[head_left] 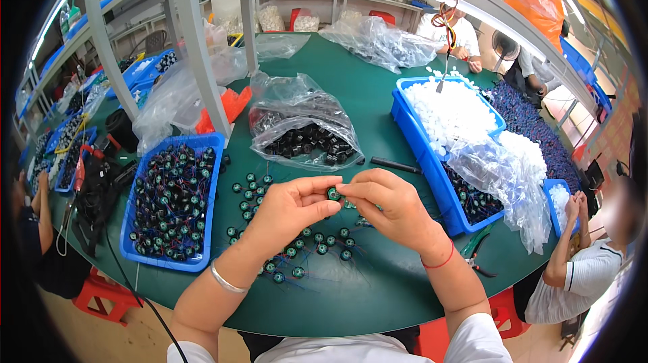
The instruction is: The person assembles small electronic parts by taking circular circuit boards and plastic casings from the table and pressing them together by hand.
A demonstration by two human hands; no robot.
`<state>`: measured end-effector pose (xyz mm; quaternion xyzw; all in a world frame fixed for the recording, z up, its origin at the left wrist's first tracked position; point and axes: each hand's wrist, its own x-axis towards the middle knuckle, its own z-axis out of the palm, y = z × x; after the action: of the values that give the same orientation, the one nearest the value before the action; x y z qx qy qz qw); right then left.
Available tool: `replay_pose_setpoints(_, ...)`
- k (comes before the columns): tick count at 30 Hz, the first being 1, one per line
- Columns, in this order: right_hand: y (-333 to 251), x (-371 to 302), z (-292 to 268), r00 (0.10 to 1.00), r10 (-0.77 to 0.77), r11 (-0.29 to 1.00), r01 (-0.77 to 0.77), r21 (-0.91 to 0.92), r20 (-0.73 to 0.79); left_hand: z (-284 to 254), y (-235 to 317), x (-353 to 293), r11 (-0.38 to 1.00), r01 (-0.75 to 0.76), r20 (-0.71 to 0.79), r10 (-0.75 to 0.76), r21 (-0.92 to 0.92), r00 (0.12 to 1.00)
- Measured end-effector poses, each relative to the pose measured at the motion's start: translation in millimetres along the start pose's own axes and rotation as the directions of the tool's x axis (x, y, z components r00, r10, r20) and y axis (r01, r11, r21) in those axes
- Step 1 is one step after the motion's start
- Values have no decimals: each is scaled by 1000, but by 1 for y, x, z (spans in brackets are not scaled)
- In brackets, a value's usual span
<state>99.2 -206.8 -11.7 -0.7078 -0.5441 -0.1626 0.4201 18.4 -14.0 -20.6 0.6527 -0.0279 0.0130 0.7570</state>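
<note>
Above the middle of the green table (378,295), my left hand (290,204) pinches a small round black part with a green face (333,193). My right hand (391,204) meets it from the other side, thumb and fingertips closed at the part's edge. Several like parts with thin red and blue wires (298,272) lie loose beneath and around my hands. Just beyond them, a clear plastic bag (307,103) lies open, with small black caps (310,144) inside.
At left stands a blue bin (128,228) full of wired parts. Stacked blue bins (422,154) with white pieces stand at right, plastic film draped over them. A black marker (396,164) and pliers (478,255) lie nearby. Co-workers sit at right (580,262) and across the table.
</note>
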Motion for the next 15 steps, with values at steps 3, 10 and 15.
replay_pose_setpoints(3,0,-1,3,1000,-18,1000,18,-16,1,-3,0,3,986,81,6,-81,-144,997)
replay_pose_setpoints(10,-6,-3,18,999,-29,985,21,-171,-39,5,-12,5,999,-43,-106,40,-30,994)
replay_pose_setpoints(15,-16,-6,21,1000,-9,959,1,-284,-25,11,-19,3,969,-195,-222,226,153,948)
